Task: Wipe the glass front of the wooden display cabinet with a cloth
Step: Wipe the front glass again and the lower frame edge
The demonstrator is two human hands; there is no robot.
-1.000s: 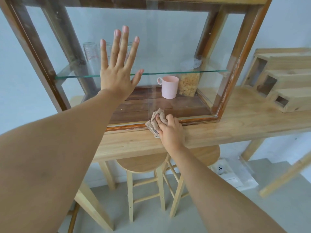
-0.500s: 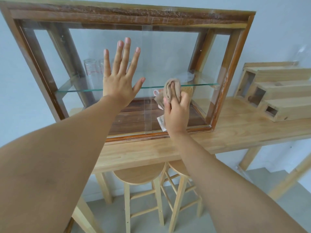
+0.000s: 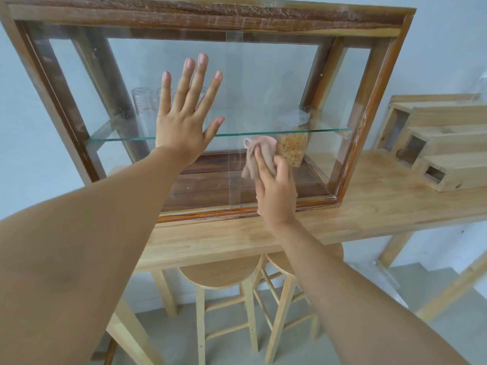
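Note:
The wooden display cabinet [image 3: 205, 14] stands on a light wooden table, its glass front [image 3: 263, 83] facing me. My left hand [image 3: 184, 119] lies flat on the left glass pane with its fingers spread. My right hand [image 3: 276, 188] presses a crumpled beige cloth [image 3: 254, 159] against the lower right part of the glass, just below the inner glass shelf [image 3: 290, 132]. Behind the cloth a pink mug [image 3: 266, 139] is mostly hidden.
Inside the cabinet are clear measuring glasses [image 3: 142, 106] on the left and a jar of cereal [image 3: 293, 148] on the right. A stepped wooden rack [image 3: 442, 143] sits on the table [image 3: 369, 206] to the right. Two wooden stools [image 3: 221, 275] stand underneath.
My right hand rose with the cloth from the cabinet's bottom rail onto the glass. The view tilted up, showing the cabinet's top frame. My left hand stayed flat on the glass.

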